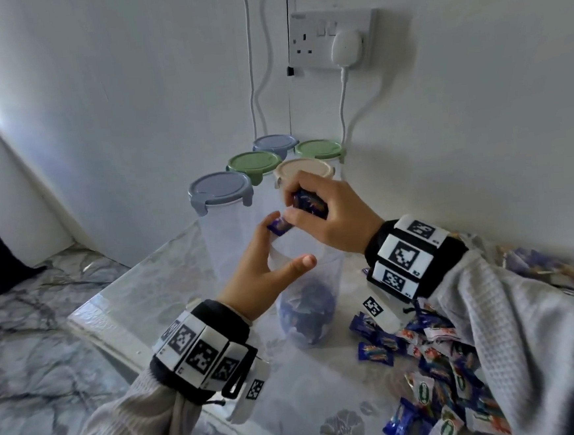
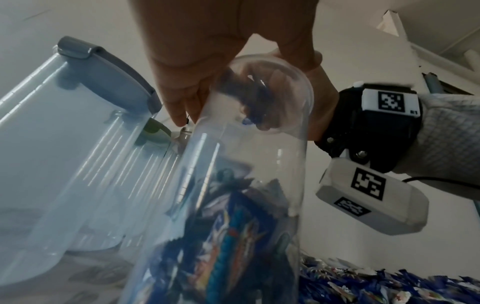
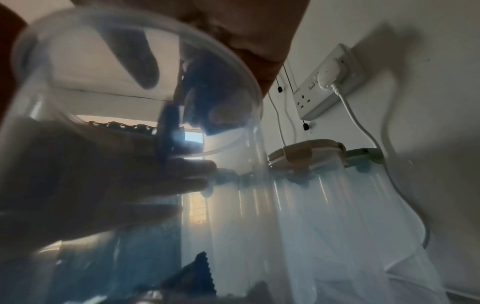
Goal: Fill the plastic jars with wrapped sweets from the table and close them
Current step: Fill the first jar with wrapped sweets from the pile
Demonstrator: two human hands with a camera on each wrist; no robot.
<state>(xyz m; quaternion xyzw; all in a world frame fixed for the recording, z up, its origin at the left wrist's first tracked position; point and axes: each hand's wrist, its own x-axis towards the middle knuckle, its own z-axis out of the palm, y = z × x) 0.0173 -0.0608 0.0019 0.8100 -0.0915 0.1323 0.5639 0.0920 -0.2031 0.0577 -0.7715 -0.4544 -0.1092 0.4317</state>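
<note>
Jar (image 1: 307,294), open, approx a third filled w/ sweets, is standing at table (image 1: 166,278) centre, left hand (image 1: 260,271) cupping its rim, right hand (image 1: 326,214) pinching blue sweets (image 1: 306,202) over the mouth; five lidded jars (image 1: 222,201) behind looking empty, loose pile (image 1: 427,360) waiting.

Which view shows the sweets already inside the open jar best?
Left wrist: the sweets in the jar fill the lower frame through the clear wall, with wrapper print visible. Head view shows them as a small blue heap at the bottom. Right wrist catches only a dark wrapper edge.
</note>
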